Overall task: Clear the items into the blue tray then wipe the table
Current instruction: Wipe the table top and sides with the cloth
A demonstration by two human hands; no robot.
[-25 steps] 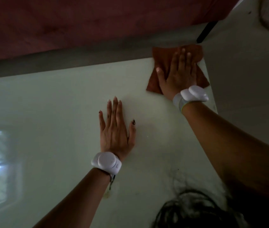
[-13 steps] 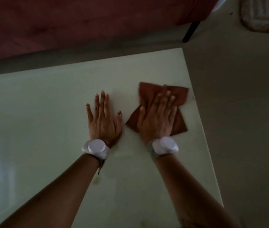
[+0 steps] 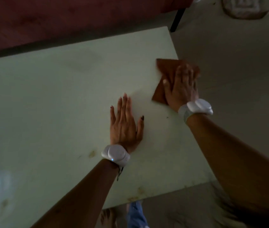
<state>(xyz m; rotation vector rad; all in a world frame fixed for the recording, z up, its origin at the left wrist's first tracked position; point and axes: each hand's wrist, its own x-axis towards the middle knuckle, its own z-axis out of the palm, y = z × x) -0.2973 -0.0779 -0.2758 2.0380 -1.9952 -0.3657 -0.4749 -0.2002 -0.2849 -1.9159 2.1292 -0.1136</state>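
Observation:
A rust-brown cloth (image 3: 163,74) lies at the right edge of the pale glossy table (image 3: 64,96), partly over the edge. My right hand (image 3: 182,86) presses flat on the cloth with straight fingers. My left hand (image 3: 125,124) rests flat on the bare tabletop, left of and nearer than the cloth, fingers straight and spread. Both wrists wear white bands. The blue tray is not in view.
A dark red surface (image 3: 64,18) runs behind the table's far edge. A black leg (image 3: 177,18) stands on the grey floor past the far right corner, near a pale mat (image 3: 245,7). Yellowish stains (image 3: 91,153) mark the tabletop. My feet (image 3: 109,218) show below the near edge.
My right hand slid the cloth from the far right corner in beside my left hand, then back out to the right edge. My left hand stayed flat on the table.

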